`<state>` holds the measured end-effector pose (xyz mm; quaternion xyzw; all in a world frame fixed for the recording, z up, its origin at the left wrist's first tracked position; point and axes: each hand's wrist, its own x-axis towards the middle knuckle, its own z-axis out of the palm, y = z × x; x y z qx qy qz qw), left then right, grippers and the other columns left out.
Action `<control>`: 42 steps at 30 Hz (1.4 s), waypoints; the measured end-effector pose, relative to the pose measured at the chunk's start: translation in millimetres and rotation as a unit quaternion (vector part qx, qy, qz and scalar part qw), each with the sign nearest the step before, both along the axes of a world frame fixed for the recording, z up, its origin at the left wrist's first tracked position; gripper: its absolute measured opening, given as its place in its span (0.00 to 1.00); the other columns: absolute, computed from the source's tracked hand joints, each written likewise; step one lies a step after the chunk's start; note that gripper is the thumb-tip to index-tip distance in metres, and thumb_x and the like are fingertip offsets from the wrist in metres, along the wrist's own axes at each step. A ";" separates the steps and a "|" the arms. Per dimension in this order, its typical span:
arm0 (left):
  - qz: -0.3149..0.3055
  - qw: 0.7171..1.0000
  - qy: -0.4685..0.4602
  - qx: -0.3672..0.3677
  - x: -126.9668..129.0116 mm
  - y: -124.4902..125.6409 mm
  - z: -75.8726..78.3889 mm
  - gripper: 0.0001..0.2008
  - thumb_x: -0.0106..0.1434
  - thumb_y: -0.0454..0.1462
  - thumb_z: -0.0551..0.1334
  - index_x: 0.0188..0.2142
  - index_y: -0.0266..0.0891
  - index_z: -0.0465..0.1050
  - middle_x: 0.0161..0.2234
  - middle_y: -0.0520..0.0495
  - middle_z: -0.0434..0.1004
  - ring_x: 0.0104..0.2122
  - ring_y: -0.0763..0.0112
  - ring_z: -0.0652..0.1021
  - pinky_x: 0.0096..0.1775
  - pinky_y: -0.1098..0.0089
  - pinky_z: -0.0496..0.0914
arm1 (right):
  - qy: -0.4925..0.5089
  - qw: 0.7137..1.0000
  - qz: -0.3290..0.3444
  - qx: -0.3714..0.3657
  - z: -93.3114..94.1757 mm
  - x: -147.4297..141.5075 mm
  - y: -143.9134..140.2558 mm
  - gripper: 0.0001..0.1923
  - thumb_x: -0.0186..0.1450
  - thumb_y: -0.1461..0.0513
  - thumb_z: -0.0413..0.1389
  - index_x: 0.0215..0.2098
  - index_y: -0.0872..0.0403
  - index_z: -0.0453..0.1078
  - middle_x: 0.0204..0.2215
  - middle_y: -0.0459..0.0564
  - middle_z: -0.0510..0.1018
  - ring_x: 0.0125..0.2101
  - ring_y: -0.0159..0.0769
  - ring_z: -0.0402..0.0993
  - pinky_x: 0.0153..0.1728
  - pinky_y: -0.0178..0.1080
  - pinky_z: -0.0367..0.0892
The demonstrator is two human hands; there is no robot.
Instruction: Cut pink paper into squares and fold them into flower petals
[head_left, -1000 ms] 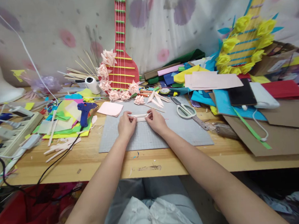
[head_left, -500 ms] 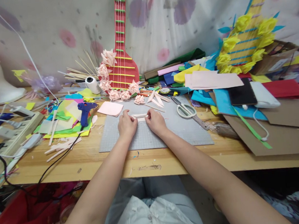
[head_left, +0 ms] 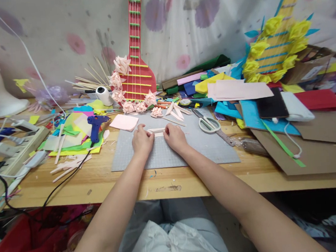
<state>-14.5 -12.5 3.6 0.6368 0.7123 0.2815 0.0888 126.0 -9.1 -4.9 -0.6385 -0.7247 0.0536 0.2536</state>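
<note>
Both hands pinch a narrow pale pink paper strip (head_left: pixel 157 131) flat on the grey cutting mat (head_left: pixel 174 151): left hand (head_left: pixel 142 141) and right hand (head_left: pixel 175 137) each grip one end. Since a second ago they have barely shifted, pressing the fold, near the scissors (head_left: pixel 210 125).

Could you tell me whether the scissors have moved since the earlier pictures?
No. The scissors lie at the same spot on the grey mat's right side, just as before.
</note>
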 end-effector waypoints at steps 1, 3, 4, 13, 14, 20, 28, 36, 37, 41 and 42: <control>0.000 1.000 0.002 0.001 0.1 -0.2 0.1 0.21 0.54 0.38 0.59 0.47 0.41 0.57 0.30 0.49 0.73 0.42 0.63 0.71 0.39 0.67 0.64 | -0.004 1.000 -0.001 -0.001 0.3 -0.2 -0.1 0.03 0.61 0.63 0.48 0.32 0.54 0.62 0.28 0.48 0.72 0.32 0.36 0.62 0.32 0.36 0.53; 0.000 1.000 0.008 0.006 0.2 -0.8 0.7 0.19 0.54 0.38 0.59 0.46 0.41 0.58 0.30 0.49 0.73 0.42 0.63 0.71 0.38 0.67 0.64 | -0.012 1.000 -0.003 -0.001 1.0 -0.8 -0.5 0.03 0.61 0.63 0.48 0.32 0.54 0.63 0.28 0.48 0.72 0.32 0.36 0.62 0.32 0.36 0.53; -0.003 1.000 0.014 0.007 0.3 -1.2 1.1 0.18 0.55 0.38 0.58 0.45 0.42 0.59 0.30 0.48 0.72 0.41 0.63 0.70 0.38 0.67 0.64 | -0.018 1.000 -0.004 0.000 1.3 -1.2 -0.7 0.04 0.61 0.63 0.48 0.33 0.54 0.63 0.29 0.48 0.72 0.32 0.36 0.62 0.32 0.36 0.53; -0.110 0.988 0.107 0.017 2.9 -0.5 2.0 0.09 0.59 0.35 0.53 0.33 0.44 0.72 0.35 0.44 0.69 0.42 0.60 0.65 0.44 0.63 0.60 | -0.087 0.996 0.009 0.009 1.0 -4.7 -2.5 0.08 0.63 0.63 0.45 0.35 0.54 0.66 0.34 0.54 0.72 0.37 0.41 0.62 0.33 0.39 0.54; -0.109 0.988 0.106 0.016 3.4 -0.7 1.9 0.09 0.59 0.35 0.53 0.33 0.45 0.73 0.36 0.44 0.68 0.43 0.60 0.64 0.44 0.63 0.60 | -0.090 0.996 0.010 0.009 1.1 -5.2 -2.8 0.08 0.63 0.64 0.45 0.35 0.54 0.66 0.34 0.55 0.71 0.38 0.42 0.62 0.33 0.39 0.55; -0.087 0.991 0.098 0.037 6.7 -3.8 2.0 0.08 0.56 0.41 0.57 0.33 0.44 0.74 0.36 0.44 0.67 0.43 0.59 0.63 0.45 0.62 0.59 | -0.097 0.995 0.005 0.006 4.3 -9.6 -6.2 0.11 0.62 0.57 0.49 0.36 0.56 0.66 0.36 0.56 0.71 0.39 0.43 0.62 0.34 0.40 0.57; -0.069 0.995 0.072 0.010 2.5 -2.0 1.6 0.08 0.55 0.36 0.57 0.32 0.47 0.75 0.36 0.45 0.67 0.43 0.59 0.64 0.45 0.61 0.59 | -0.083 0.997 0.005 -0.008 4.8 -5.8 -6.0 0.08 0.60 0.66 0.48 0.37 0.55 0.65 0.36 0.55 0.70 0.38 0.42 0.62 0.34 0.39 0.57; -0.069 0.996 0.044 -0.037 -2.9 0.5 2.1 0.17 0.54 0.29 0.53 0.32 0.50 0.76 0.37 0.46 0.69 0.44 0.59 0.64 0.43 0.61 0.60 | -0.044 0.999 0.019 -0.013 1.9 3.6 -2.7 0.10 0.58 0.69 0.46 0.36 0.55 0.65 0.35 0.53 0.70 0.38 0.41 0.62 0.37 0.38 0.57; -0.073 0.996 0.040 -0.038 -3.9 0.7 2.0 0.17 0.53 0.28 0.53 0.32 0.50 0.76 0.36 0.47 0.70 0.43 0.60 0.65 0.43 0.61 0.60 | -0.041 0.999 0.021 -0.015 1.8 3.7 -2.3 0.10 0.58 0.69 0.46 0.36 0.55 0.65 0.35 0.53 0.70 0.38 0.41 0.62 0.37 0.38 0.57; -0.078 0.997 -0.010 -0.009 -10.1 6.6 0.5 0.16 0.52 0.27 0.53 0.35 0.46 0.73 0.35 0.49 0.71 0.40 0.66 0.68 0.43 0.65 0.61 | -0.018 0.999 0.023 -0.019 0.6 4.6 -1.1 0.10 0.57 0.69 0.46 0.35 0.55 0.65 0.34 0.54 0.70 0.37 0.40 0.62 0.38 0.38 0.57; -0.079 0.997 -0.026 0.004 -11.7 10.0 0.4 0.15 0.53 0.28 0.53 0.36 0.44 0.72 0.35 0.49 0.71 0.39 0.67 0.69 0.43 0.66 0.62 | -0.008 1.000 0.026 -0.015 -0.1 5.3 -0.8 0.10 0.57 0.69 0.46 0.35 0.55 0.65 0.34 0.53 0.70 0.37 0.40 0.62 0.39 0.38 0.57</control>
